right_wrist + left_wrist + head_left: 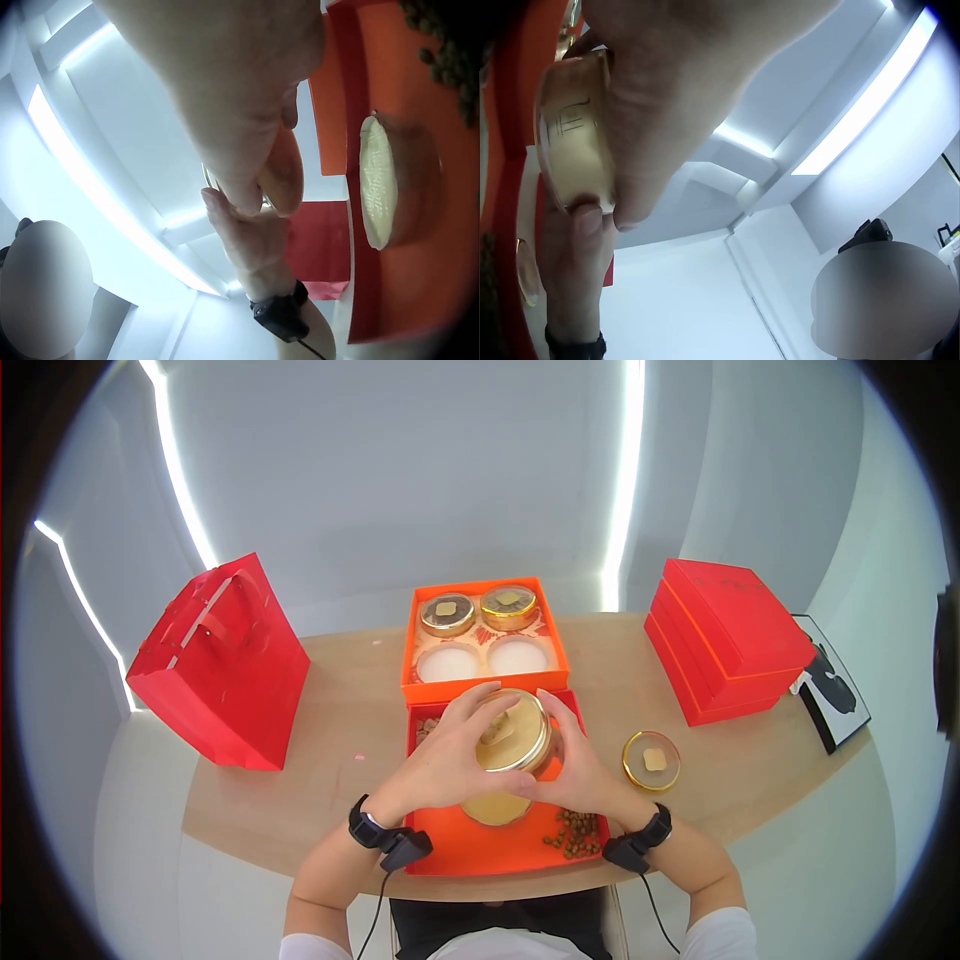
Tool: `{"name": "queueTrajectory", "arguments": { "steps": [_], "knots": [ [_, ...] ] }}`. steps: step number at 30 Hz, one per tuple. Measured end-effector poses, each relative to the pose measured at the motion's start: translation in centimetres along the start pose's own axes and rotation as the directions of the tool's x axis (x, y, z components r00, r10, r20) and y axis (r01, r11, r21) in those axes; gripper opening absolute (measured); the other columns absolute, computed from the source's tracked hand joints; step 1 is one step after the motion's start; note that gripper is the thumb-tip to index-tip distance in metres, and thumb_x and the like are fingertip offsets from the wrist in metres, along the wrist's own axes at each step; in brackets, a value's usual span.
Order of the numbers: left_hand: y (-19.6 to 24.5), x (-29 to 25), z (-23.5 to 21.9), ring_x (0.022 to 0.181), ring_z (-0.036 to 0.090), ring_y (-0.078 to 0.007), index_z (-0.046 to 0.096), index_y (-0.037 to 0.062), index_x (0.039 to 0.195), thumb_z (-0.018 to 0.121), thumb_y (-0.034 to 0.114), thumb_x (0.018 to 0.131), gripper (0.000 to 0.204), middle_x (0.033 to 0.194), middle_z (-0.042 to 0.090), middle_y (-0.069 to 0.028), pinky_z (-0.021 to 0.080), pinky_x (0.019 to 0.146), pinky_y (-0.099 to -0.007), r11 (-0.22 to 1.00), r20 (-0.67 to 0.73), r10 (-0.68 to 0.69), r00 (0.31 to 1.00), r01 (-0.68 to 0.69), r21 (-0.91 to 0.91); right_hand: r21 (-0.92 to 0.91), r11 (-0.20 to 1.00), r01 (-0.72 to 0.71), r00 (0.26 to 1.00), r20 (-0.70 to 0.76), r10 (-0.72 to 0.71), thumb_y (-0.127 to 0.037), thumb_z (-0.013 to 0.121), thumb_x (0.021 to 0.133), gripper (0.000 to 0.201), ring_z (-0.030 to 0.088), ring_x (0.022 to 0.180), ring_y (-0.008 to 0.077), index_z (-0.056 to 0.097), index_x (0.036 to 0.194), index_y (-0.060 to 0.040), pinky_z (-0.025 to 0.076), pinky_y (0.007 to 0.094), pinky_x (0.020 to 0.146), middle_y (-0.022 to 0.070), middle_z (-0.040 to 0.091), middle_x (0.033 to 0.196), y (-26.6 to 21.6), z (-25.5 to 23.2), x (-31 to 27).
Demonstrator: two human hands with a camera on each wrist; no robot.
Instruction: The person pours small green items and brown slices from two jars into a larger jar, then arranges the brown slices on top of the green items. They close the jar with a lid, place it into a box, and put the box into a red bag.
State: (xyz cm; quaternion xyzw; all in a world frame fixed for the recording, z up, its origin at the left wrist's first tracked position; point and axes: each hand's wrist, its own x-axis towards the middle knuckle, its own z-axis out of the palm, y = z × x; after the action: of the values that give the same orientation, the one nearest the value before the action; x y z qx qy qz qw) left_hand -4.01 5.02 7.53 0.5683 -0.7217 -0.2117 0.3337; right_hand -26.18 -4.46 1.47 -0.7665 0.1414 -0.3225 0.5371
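Both hands hold a round jar with a gold-rimmed lid over the red tray. My left hand wraps its left side, and my right hand grips the right side. The thumbs come close together at the near side. In the left wrist view the jar's gold band shows dark lettering. Below stands a clear round tub with a pale, cream-coloured top, partly hidden by the hands in the head view. Small greenish-brown pieces lie in the tray's near right corner.
Behind the tray, an orange box holds two gold-lidded jars and two white round recesses. A gold-rimmed round lid lies right. A red bag stands left, red boxes and a framed picture right.
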Motion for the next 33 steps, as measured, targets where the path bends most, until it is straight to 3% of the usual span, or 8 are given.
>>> {"name": "queueTrajectory", "arguments": {
  "steps": [4,7,10,13,19,25,31,33],
  "knots": [
    [0.4,-0.2,0.2,0.156,0.041,-0.0431,0.049,0.0089,0.163,0.099,0.041,0.076,0.105,0.172,0.034,-0.0229,0.043,0.125,-0.0514,0.993,0.011,0.025,1.000,-0.026,0.116,-0.104,0.993,0.046,0.999,0.010,-0.045,-0.021,0.096,0.086,0.112,0.044,0.155,0.0317,0.025,0.170,-0.0048,0.044,0.0462,0.125,0.0191,0.037,0.166,0.6,-0.4,0.0],
    [0.5,-0.3,0.0,0.156,0.040,-0.0461,0.052,0.0095,0.161,0.095,0.052,0.079,0.102,0.169,0.038,-0.0263,0.040,0.126,-0.0547,0.976,0.026,0.081,0.996,-0.084,0.201,-0.106,0.993,0.049,0.998,0.034,-0.046,-0.024,0.096,0.086,0.108,0.044,0.154,0.0321,0.029,0.169,-0.0066,0.045,0.0457,0.125,0.0182,0.038,0.165,0.2,-0.3,0.1],
    [0.2,-0.4,0.2,0.156,0.041,-0.0439,0.052,0.0116,0.161,0.096,0.050,0.079,0.101,0.171,0.037,-0.0240,0.040,0.126,-0.0555,0.974,0.029,0.128,0.991,-0.131,0.186,-0.047,0.997,0.055,0.998,0.028,-0.054,-0.025,0.096,0.086,0.104,0.046,0.152,0.0316,0.032,0.167,-0.0077,0.046,0.0453,0.124,0.0176,0.039,0.164,-0.1,-0.3,-0.1],
    [-0.3,-0.5,0.0,0.157,0.040,-0.0422,0.052,0.0129,0.162,0.097,0.049,0.079,0.101,0.172,0.036,-0.0217,0.039,0.127,-0.0555,0.999,0.010,0.004,1.000,-0.004,-0.042,-0.086,0.993,0.082,0.997,0.019,-0.080,-0.026,0.096,0.087,0.100,0.047,0.151,0.0310,0.035,0.164,-0.0080,0.047,0.0456,0.123,0.0170,0.039,0.162,-0.3,-0.4,-0.1],
    [-1.5,-0.7,0.2,0.157,0.043,-0.0401,0.053,0.0100,0.161,0.100,0.039,0.076,0.101,0.171,0.038,-0.0213,0.043,0.126,-0.0504,0.997,-0.001,0.056,0.998,-0.056,-0.058,-0.025,0.998,0.061,0.998,0.022,-0.060,-0.023,0.097,0.086,0.099,0.046,0.151,0.0303,0.035,0.162,-0.0081,0.047,0.0465,0.124,0.0165,0.039,0.161,-0.2,-0.2,-0.3],
    [-2.2,-0.9,0.7,0.160,0.036,-0.0413,0.054,0.0151,0.161,0.100,0.045,0.076,0.102,0.174,0.035,-0.0186,0.038,0.128,-0.0544,0.990,-0.037,0.075,0.997,-0.078,-0.114,0.004,0.992,0.126,0.992,0.018,-0.126,-0.018,0.096,0.085,0.100,0.044,0.154,0.0306,0.034,0.163,-0.0090,0.046,0.0470,0.125,0.0171,0.035,0.163,-0.3,0.0,-0.1],
    [-1.8,-1.3,0.5,0.158,0.040,-0.0413,0.054,0.0132,0.161,0.100,0.038,0.075,0.101,0.173,0.035,-0.0187,0.041,0.127,-0.0544,0.989,-0.064,0.085,0.994,-0.092,-0.119,-0.047,0.991,0.124,0.990,0.068,-0.120,-0.017,0.096,0.084,0.101,0.042,0.155,0.0331,0.036,0.165,-0.0116,0.046,0.0471,0.126,0.0172,0.029,0.165,-0.6,-0.4,0.0],
    [-1.7,-1.2,0.3,0.158,0.040,-0.0413,0.054,0.0098,0.161,0.100,0.046,0.074,0.105,0.172,0.036,-0.0210,0.040,0.127,-0.0534,0.985,-0.058,0.080,0.995,-0.088,-0.147,-0.033,0.993,0.110,0.991,0.079,-0.107,-0.017,0.096,0.084,0.101,0.042,0.155,0.0335,0.037,0.166,-0.0119,0.046,0.0470,0.126,0.0172,0.028,0.166,-0.5,-0.4,-0.1]
  ]
}}
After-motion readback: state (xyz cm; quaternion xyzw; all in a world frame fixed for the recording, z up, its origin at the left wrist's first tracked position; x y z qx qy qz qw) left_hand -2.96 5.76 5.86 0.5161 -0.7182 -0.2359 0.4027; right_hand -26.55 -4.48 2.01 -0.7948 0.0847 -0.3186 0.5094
